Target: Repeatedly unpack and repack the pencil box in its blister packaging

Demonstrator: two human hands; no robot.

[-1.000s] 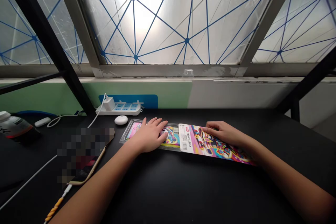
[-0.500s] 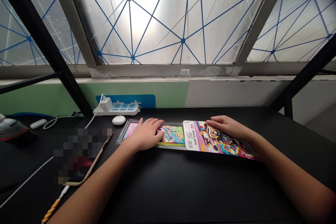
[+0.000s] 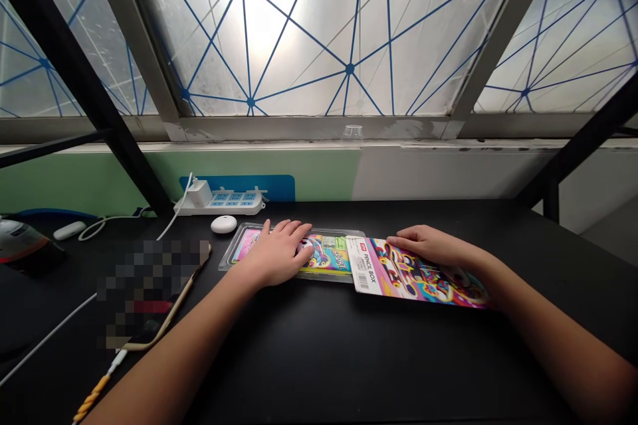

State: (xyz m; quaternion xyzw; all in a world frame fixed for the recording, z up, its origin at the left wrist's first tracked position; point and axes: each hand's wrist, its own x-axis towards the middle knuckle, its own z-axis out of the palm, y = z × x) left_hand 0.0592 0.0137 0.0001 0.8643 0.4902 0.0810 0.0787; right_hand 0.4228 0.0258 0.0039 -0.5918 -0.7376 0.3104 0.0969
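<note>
A clear plastic tray [image 3: 226, 257] lies on the black desk, holding a bright cartoon-printed pencil box [image 3: 333, 257]. My left hand [image 3: 279, 251] rests on the box with its fingers spread, hiding the middle of it. A colourful printed card [image 3: 399, 272] marked "PENCIL BOX" overlaps the tray's right end. Its near edge angles down towards the right. My right hand [image 3: 431, 244] grips this card along the far edge, and the wrist hides part of its right end. The fingers under the card are out of sight.
A white power strip [image 3: 219, 202] with a plugged-in charger stands against the wall. Before it sits a white earbud case [image 3: 224, 224]. At left are a blurred-out device [image 3: 154, 292] with a beige edge, its cable, and a bottle-like object [image 3: 22, 242]. Black frame bars slant at both sides.
The card has turned slightly and shifted towards me, uncovering the tray's far right corner. My right hand has moved a little with it. My left hand stays on the box.
</note>
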